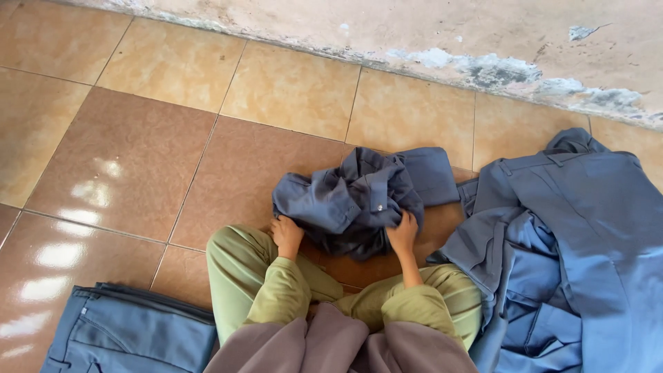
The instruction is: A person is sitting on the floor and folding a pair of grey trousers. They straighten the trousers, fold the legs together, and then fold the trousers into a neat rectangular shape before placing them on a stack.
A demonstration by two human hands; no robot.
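Down on the tiled floor (pixel 138 159) we sit cross-legged, and both our hands are busy with a crumpled grey-blue garment (pixel 352 197) lying bunched just ahead of our knees. Our left hand (pixel 286 235) has its fingers curled into the garment's near-left edge, clenched on the cloth. Our right hand (pixel 402 233) grips the near-right edge, fingers closed on a fold, with a small pale button showing just above them. The bundle rises between and beyond the two sets of fingers, its flat far corner spread toward the wall (pixel 483 41).

Well off to the right of our right fingers sprawls a loose heap of blue clothes (pixel 573 249), its nearest folds touching our right knee. To the left of our left fingers, and nearer to us, a folded stack of blue trousers (pixel 131 331) lies flat on the floor. Our olive-green sleeves and trouser legs fill the space beneath the fingers.
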